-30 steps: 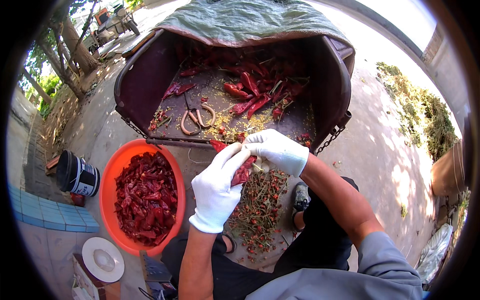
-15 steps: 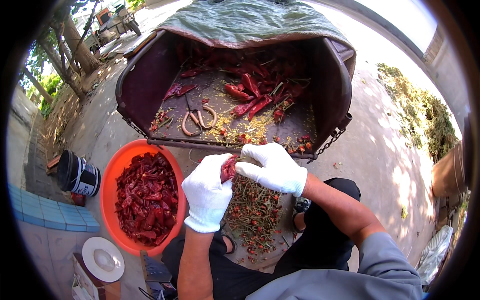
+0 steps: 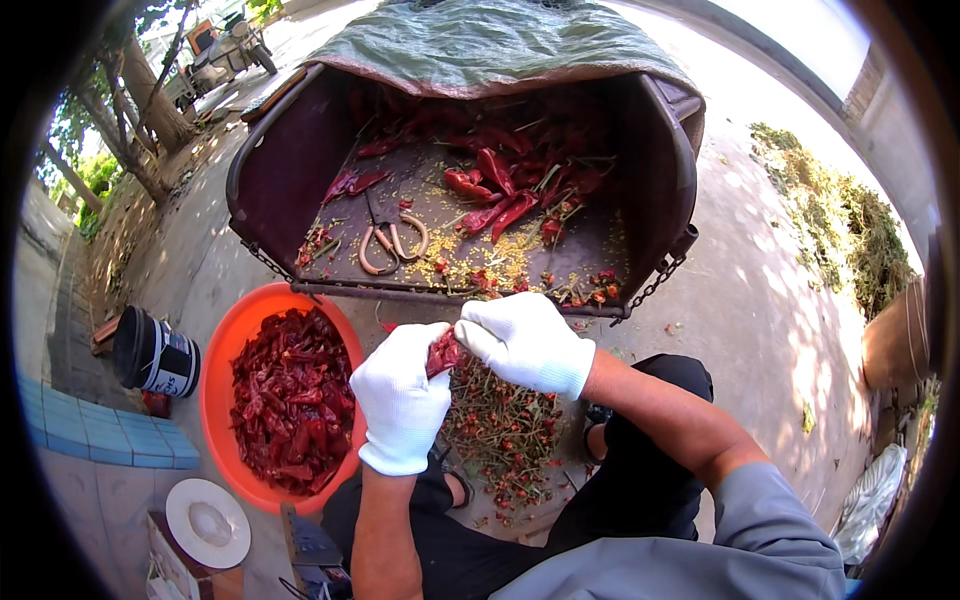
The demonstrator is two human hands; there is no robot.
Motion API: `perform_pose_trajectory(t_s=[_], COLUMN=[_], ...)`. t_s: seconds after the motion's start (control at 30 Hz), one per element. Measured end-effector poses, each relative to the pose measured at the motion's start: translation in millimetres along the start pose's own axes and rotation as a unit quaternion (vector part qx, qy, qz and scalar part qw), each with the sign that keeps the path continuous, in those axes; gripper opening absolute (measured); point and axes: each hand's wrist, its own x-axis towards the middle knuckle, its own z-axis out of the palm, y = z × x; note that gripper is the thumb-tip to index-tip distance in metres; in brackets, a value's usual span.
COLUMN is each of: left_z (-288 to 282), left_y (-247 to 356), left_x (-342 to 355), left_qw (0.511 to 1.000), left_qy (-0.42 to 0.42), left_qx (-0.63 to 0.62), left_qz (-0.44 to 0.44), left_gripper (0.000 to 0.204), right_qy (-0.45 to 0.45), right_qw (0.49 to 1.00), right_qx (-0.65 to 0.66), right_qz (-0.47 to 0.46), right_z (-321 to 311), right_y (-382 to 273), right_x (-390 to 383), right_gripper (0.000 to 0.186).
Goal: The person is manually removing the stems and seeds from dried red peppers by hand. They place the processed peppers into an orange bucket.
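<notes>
One pepper (image 3: 443, 354) | part-hidden by left hand (image 3: 400, 392) | right hand (image 3: 530, 343): grip unclear

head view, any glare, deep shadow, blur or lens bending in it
Head view: sun-bright patches on the concrete at right; head view: the cart is darkest at the back, where red peppers lose detail under the green sheet; head view: fisheye bending toward a black rim; head view: the gloved left hand and right hand show little blur.
</notes>
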Motion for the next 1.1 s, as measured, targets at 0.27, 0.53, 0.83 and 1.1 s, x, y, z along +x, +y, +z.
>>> perform_pose_trajectory(t_s=[0.27, 0.53, 0.83, 1.1], left_z=[2.3, -6.0, -13.4, -8.2], left_y=[13.6, 5.7, -5.2, 2.6], left_x=[0.1, 9.0, 8.3, 12.6], left_qw=[0.846, 0.757, 0.811, 0.728], left_qy=[0.014, 0.087, 0.086, 0.085], left_qx=[-0.447, -0.562, -0.507, -0.589], left_qz=[-0.288, -0.321, -0.28, -0.342], left_gripper=[0.015, 0.013, 0.024, 0.016], right_qy=[-0.025, 0.067, 0.139, 0.217], right_qw=[0.84, 0.911, 0.862, 0.927], right_qx=[0.492, 0.348, -0.452, -0.292], right_qz=[0.229, 0.21, 0.181, 0.097], right_z=[-9.8, -39.9, -50.8, -42.6], right_y=[-20.2, 19.2, 121.1, 128.5], right_x=[-1.2, 18.0, 20.9, 32.9], right_gripper=[0.032, 0.023, 0.038, 0.012])
